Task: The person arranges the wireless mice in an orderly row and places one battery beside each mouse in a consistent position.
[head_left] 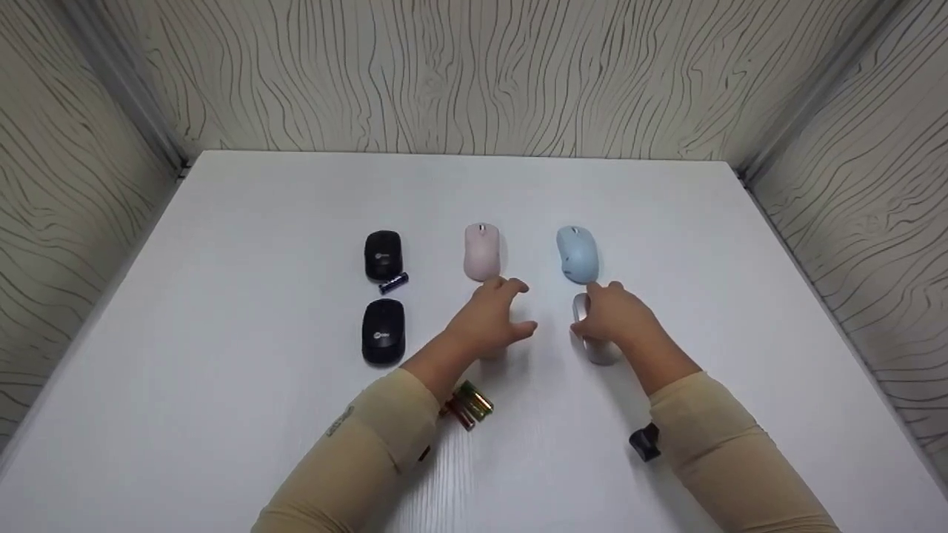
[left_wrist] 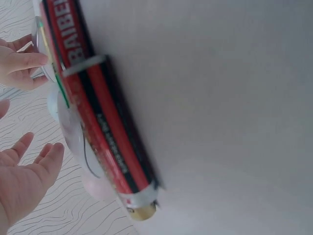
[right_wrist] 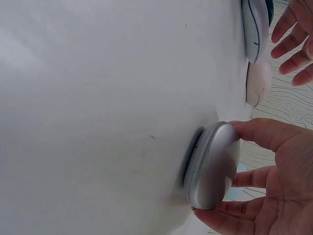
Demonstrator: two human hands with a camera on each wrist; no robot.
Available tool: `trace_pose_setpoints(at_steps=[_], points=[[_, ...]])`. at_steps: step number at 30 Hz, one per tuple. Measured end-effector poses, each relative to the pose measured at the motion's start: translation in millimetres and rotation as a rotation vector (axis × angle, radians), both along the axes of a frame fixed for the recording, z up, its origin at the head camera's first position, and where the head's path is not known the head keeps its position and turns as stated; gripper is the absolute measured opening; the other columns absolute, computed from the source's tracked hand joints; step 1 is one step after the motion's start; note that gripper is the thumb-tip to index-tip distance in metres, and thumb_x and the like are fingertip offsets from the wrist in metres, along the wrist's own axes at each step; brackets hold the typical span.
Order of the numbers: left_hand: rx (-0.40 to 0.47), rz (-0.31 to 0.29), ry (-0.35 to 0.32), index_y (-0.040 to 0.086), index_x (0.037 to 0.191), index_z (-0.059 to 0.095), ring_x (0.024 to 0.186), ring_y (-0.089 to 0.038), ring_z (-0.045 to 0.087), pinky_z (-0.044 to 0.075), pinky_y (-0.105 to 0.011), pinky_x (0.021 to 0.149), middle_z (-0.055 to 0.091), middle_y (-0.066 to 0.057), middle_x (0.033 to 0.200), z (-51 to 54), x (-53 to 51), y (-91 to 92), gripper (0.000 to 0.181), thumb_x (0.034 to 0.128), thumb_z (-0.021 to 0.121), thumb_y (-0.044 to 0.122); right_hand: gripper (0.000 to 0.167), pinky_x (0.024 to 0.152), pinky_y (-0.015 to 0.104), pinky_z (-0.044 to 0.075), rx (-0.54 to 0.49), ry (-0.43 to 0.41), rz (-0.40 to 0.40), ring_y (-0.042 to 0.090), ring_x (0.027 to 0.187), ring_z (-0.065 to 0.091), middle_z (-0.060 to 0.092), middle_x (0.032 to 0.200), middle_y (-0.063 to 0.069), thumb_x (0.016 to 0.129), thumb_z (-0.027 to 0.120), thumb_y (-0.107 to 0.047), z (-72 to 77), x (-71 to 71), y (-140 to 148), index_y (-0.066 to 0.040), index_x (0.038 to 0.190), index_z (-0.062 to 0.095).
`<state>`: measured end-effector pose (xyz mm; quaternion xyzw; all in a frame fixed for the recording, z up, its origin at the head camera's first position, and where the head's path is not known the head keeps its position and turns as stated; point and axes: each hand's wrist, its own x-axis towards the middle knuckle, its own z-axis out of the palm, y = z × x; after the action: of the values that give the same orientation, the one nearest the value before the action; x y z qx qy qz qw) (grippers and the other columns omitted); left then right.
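Note:
In the head view, my right hand (head_left: 618, 318) holds a silver mouse (head_left: 601, 354) by its sides. Thumb and fingers of that hand (right_wrist: 276, 181) span the silver mouse (right_wrist: 212, 166) in the right wrist view, its base close to the table. My left hand (head_left: 485, 318), fingers spread and holding nothing, is over a pale mouse (head_left: 494, 363) that it mostly hides. The right wrist view shows this mouse (right_wrist: 255, 29) as white with a dark line, beside the left hand (right_wrist: 299, 41). A pink mouse (head_left: 482, 252) and a blue mouse (head_left: 578, 254) lie beyond the hands.
Two black mice, one farther back (head_left: 383, 255) and one nearer (head_left: 383, 332), lie on the left of the white table (head_left: 222, 296), with a dark battery (head_left: 393, 283) between them. Several batteries (head_left: 470, 403) lie beside my left forearm. Patterned panels (head_left: 444, 74) border the table.

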<state>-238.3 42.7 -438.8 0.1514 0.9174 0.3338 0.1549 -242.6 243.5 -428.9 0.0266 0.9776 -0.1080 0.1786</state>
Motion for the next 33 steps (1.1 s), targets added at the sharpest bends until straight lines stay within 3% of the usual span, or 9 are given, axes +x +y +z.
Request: trace_pose_setpoints(at_steps=[12, 19, 26, 33], points=[[-0.003, 0.020, 0.014, 0.023, 0.131, 0.044, 0.116, -0.018, 0.044, 0.041, -0.040, 0.096, 0.040, -0.004, 0.131, 9.5, 0.4, -18.6, 0.056, 0.0815, 0.067, 0.038, 0.063, 0.078, 0.055, 0.045, 0.066, 0.053, 0.056, 0.041, 0.097, 0.053, 0.049, 0.112, 0.027, 0.079, 0.068, -0.033, 10.3, 3.4, -5.8, 0.003, 0.126, 0.047], [0.009, 0.003, 0.068, 0.017, 0.130, 0.045, 0.115, -0.020, 0.045, 0.040, -0.037, 0.096, 0.041, -0.008, 0.130, 10.9, 2.1, -44.3, 0.056, 0.0814, 0.067, 0.035, 0.071, 0.086, 0.056, 0.042, 0.022, 0.056, 0.090, 0.041, 0.109, 0.050, 0.046, 0.125, 0.027, 0.077, 0.073, -0.026, 22.1, 8.8, -21.8, 0.000, 0.134, 0.039], [-0.028, 0.015, 0.092, 0.017, 0.129, 0.046, 0.116, -0.021, 0.046, 0.041, -0.037, 0.095, 0.042, -0.009, 0.130, 11.9, 9.4, -72.0, 0.055, 0.0814, 0.067, 0.035, 0.070, 0.093, 0.050, 0.039, -0.002, 0.063, 0.195, 0.037, 0.117, 0.046, 0.049, 0.127, 0.023, 0.075, 0.075, -0.019, 31.5, 17.2, -43.3, -0.002, 0.134, 0.042], [-0.075, 0.043, 0.096, 0.017, 0.128, 0.049, 0.114, -0.021, 0.048, 0.042, -0.036, 0.094, 0.043, -0.008, 0.129, 10.9, 17.3, -92.5, 0.054, 0.0812, 0.067, 0.035, 0.063, 0.082, 0.045, 0.048, 0.094, 0.098, 0.310, 0.027, 0.100, 0.058, 0.059, 0.114, 0.013, 0.075, 0.075, -0.026, 36.3, 30.2, -68.3, -0.010, 0.129, 0.048]])
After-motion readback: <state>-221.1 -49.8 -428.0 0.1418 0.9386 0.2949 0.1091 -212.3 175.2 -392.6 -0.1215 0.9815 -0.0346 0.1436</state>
